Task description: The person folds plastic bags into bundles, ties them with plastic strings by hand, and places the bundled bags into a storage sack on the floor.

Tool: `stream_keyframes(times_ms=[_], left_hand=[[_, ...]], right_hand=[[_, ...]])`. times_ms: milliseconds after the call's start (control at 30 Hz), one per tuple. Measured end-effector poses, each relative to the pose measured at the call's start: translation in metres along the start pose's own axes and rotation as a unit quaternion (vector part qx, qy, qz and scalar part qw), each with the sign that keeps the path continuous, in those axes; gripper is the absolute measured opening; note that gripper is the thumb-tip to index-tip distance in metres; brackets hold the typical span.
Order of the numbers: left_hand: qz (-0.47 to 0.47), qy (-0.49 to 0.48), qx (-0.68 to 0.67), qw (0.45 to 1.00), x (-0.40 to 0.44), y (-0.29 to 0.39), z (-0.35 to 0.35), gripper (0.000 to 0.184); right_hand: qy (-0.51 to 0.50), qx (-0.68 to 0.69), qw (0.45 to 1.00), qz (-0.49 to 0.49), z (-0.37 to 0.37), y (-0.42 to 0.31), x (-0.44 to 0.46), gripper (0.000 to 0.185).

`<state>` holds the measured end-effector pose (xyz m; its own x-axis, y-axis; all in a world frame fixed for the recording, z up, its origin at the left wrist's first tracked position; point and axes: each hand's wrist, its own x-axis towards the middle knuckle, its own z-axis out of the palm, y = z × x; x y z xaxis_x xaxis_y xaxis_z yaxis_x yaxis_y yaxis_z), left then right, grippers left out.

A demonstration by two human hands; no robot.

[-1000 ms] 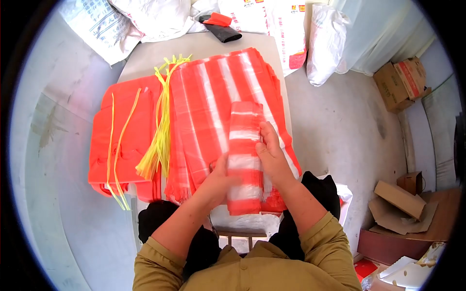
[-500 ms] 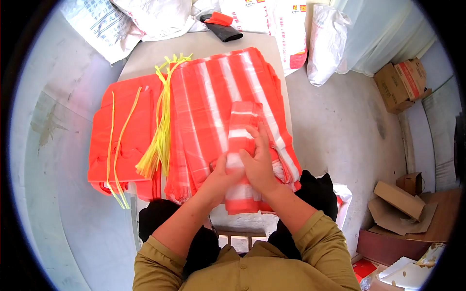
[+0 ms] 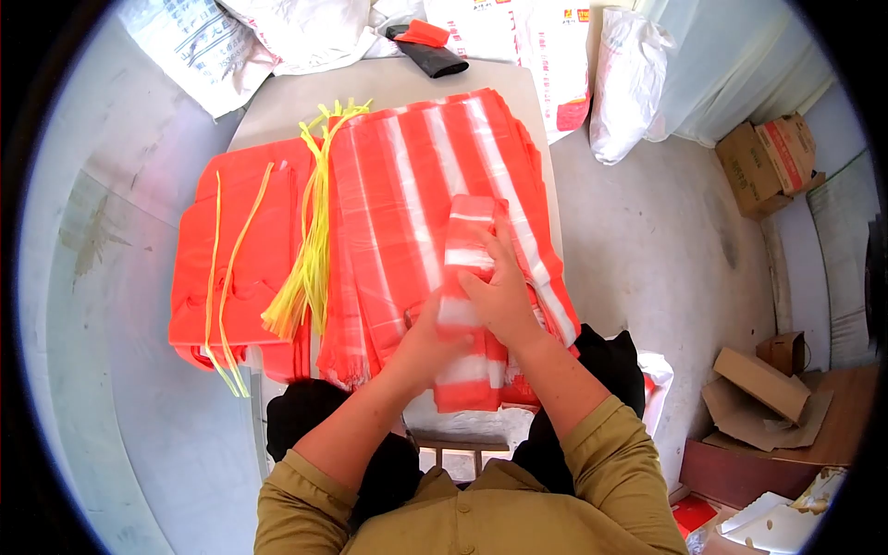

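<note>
A long folded strip of red-and-white striped plastic bag lies lengthwise over a thick stack of the same striped plastic bags. My right hand is closed along the strip's right side, thumb across its top and fingers pointing away from me. At the strip's left edge, my left hand touches its lower half, its fingers smeared by motion. The near end of the strip reaches past the stack toward my lap. A bunch of yellow ties lies along the stack's left edge.
Plain red plastic bags with two loose yellow ties on top are at the left. A black-and-red roll lies at the far end of the table. White sacks stand behind it. Cardboard boxes sit on the floor at right.
The folded strip has shifted slightly right, with a raised fold now along its right side. Both hands have moved slightly right with it.
</note>
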<state>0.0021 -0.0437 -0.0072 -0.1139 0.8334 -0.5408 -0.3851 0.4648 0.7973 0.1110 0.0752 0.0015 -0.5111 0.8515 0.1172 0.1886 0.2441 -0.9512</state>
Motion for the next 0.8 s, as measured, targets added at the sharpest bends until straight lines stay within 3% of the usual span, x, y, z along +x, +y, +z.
stream_keyframes(times_ms=[100, 233, 300, 400, 500, 600, 800], left_hand=[[0.009, -0.01, -0.007, 1.0, 0.001, -0.003, -0.001, 0.095], [0.059, -0.002, 0.029, 0.998, -0.002, 0.0, 0.001, 0.096], [0.096, 0.004, 0.049, 0.994, -0.004, -0.002, 0.0, 0.096], [0.125, 0.007, 0.083, 0.989, -0.008, 0.002, 0.002, 0.094], [0.113, 0.001, 0.137, 0.984, -0.017, 0.018, 0.008, 0.09], [0.097, 0.003, 0.139, 0.986, -0.01, 0.007, 0.004, 0.085], [0.102, 0.007, 0.179, 0.979, -0.015, 0.01, 0.002, 0.075]], right_hand=[[0.02, -0.054, 0.997, -0.05, -0.002, 0.013, 0.007, 0.055], [0.066, 0.014, 0.998, -0.015, -0.018, 0.005, 0.02, 0.048], [0.11, -0.052, 0.991, -0.063, -0.025, -0.008, 0.021, 0.045], [0.022, -0.215, 0.954, -0.206, -0.03, 0.002, 0.014, 0.041], [-0.146, -0.188, 0.963, -0.129, -0.019, -0.013, -0.004, 0.041], [-0.157, -0.208, 0.945, -0.199, -0.012, -0.005, -0.006, 0.04], [-0.21, -0.383, 0.885, -0.16, -0.025, 0.0, 0.019, 0.049]])
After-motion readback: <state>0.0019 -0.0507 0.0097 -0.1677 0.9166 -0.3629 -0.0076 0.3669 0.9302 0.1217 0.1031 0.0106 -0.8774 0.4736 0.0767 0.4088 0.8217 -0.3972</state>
